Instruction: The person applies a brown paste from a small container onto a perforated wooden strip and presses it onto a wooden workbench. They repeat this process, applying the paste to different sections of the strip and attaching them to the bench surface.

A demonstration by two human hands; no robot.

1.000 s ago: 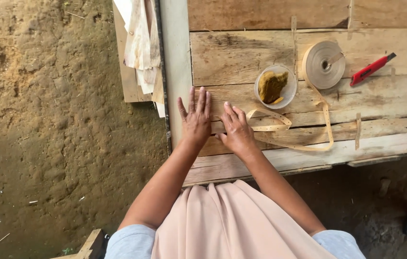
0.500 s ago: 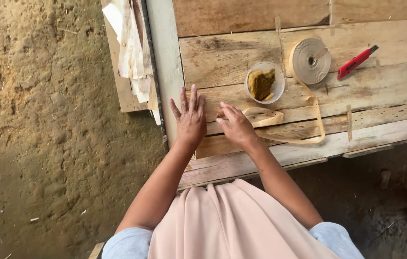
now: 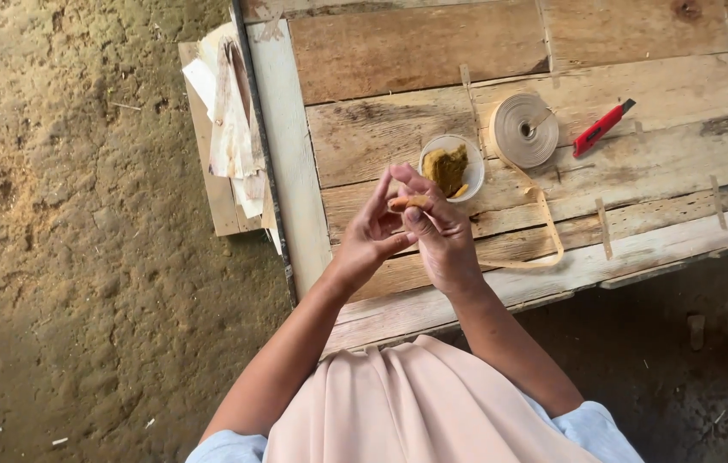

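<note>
My left hand (image 3: 370,236) and my right hand (image 3: 441,236) are raised together above the wooden plank table (image 3: 433,60). Between their fingertips they pinch the end of a tan tape strip (image 3: 409,202). The strip (image 3: 544,231) loops over the planks back to a tan tape roll (image 3: 523,129) lying flat. Just beyond my fingers stands a clear plastic cup (image 3: 451,166) with a brownish-yellow sponge inside. A red utility knife (image 3: 601,127) lies to the right of the roll.
Short tape pieces (image 3: 605,228) stick to the planks on the right. A stack of pale veneer sheets (image 3: 231,129) rests on a board beside the table's left edge. Bare dirt ground (image 3: 81,257) lies to the left and below the table.
Both hands have lifted off the planks, where they lay flat, and come together holding the tape end. The camera view has shifted slightly.
</note>
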